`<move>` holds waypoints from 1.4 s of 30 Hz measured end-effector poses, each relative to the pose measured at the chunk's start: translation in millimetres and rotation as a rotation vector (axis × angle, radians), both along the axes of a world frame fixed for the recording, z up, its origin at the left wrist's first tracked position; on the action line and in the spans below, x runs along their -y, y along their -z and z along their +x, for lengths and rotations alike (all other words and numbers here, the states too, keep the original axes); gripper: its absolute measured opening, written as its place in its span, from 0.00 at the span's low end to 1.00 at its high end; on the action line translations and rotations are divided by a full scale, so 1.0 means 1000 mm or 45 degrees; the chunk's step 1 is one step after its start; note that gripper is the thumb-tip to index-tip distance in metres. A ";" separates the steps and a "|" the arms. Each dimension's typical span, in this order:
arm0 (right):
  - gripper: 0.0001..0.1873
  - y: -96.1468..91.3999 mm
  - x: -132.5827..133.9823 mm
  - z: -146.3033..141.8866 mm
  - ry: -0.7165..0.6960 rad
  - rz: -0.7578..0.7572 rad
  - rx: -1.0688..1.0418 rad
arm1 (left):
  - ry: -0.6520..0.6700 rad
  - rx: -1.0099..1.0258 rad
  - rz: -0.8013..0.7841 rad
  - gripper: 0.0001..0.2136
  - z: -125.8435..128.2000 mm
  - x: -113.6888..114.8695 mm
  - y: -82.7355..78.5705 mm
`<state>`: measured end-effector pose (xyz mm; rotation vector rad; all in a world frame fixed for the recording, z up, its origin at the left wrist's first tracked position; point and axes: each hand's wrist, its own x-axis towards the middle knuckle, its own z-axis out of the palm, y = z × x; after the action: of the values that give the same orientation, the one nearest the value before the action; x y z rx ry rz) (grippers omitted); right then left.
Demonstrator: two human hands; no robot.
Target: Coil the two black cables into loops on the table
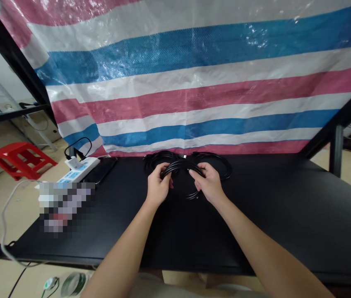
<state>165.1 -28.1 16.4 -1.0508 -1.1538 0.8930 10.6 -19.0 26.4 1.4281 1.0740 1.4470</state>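
Observation:
Between my two hands is a coiled black cable [181,164], its strands bunched in an arc above the table. My left hand [159,184] closes round the coil's left side, thumb on top. On the right side, my right hand [208,182] pinches the same bundle. The lower strands of the loop hang down between the hands near the table top. Just behind lie more coiled black cables, one at the left [150,161] and one at the right [225,163]. A small white piece [184,157] shows between them.
The black table [281,215] backs onto a striped plastic sheet [194,95]. At its left stand a white power strip [80,169] with a plugged-in adapter, a dark phone [105,170] and a blurred-out patch. A red stool [22,159] is on the floor beyond.

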 end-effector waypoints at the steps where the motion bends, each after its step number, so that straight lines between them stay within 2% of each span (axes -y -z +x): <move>1: 0.19 0.000 0.000 0.001 0.060 0.039 0.066 | -0.001 0.022 -0.042 0.08 0.001 -0.001 -0.001; 5: 0.09 0.001 0.000 0.009 0.255 0.171 0.614 | 0.040 0.132 -0.333 0.01 0.004 -0.002 -0.004; 8: 0.05 0.000 -0.002 0.014 0.243 0.020 0.958 | 0.044 0.009 -0.466 0.03 0.003 -0.003 -0.004; 11: 0.11 -0.004 -0.003 0.018 0.100 -0.192 1.143 | -0.013 -0.257 -0.464 0.06 -0.001 -0.004 -0.002; 14: 0.17 -0.008 -0.003 0.020 -0.105 -0.305 1.158 | -0.024 -0.439 -0.479 0.08 -0.005 -0.004 0.000; 16: 0.18 -0.009 -0.002 0.020 -0.185 -0.300 1.165 | -0.027 -0.494 -0.501 0.09 -0.006 -0.004 0.000; 20: 0.10 -0.005 -0.002 0.017 -0.074 -0.233 1.324 | -0.094 -0.497 -0.506 0.17 -0.005 -0.001 0.002; 22: 0.07 -0.004 -0.002 0.015 -0.035 -0.228 1.420 | -0.106 -0.547 -0.460 0.14 -0.004 -0.001 0.004; 25: 0.09 -0.003 -0.001 0.015 -0.017 -0.249 1.563 | -0.068 -0.638 -0.370 0.07 -0.004 -0.002 0.010; 29: 0.11 -0.006 0.001 0.016 -0.023 -0.242 1.636 | -0.061 -0.637 -0.288 0.09 -0.007 -0.003 0.014; 33: 0.09 -0.007 0.002 0.016 -0.088 -0.205 1.628 | -0.114 -0.578 -0.268 0.10 -0.008 -0.001 0.007; 35: 0.05 -0.007 0.003 0.015 -0.141 -0.176 1.604 | -0.134 -0.518 -0.312 0.10 -0.009 0.001 0.000; 38: 0.06 -0.006 0.006 0.012 -0.193 -0.162 1.558 | -0.150 -0.442 -0.399 0.11 -0.011 0.002 -0.009; 40: 0.05 -0.004 0.007 0.008 -0.184 -0.183 1.541 | -0.161 -0.413 -0.431 0.12 -0.012 0.002 -0.013; 42: 0.08 -0.004 0.007 0.003 -0.132 -0.245 1.522 | -0.154 -0.411 -0.463 0.12 -0.015 0.001 -0.015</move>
<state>168.5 -34.9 20.1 -1.7794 -2.1298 0.3920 -4.0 -19.5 41.1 1.3735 1.5607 1.0482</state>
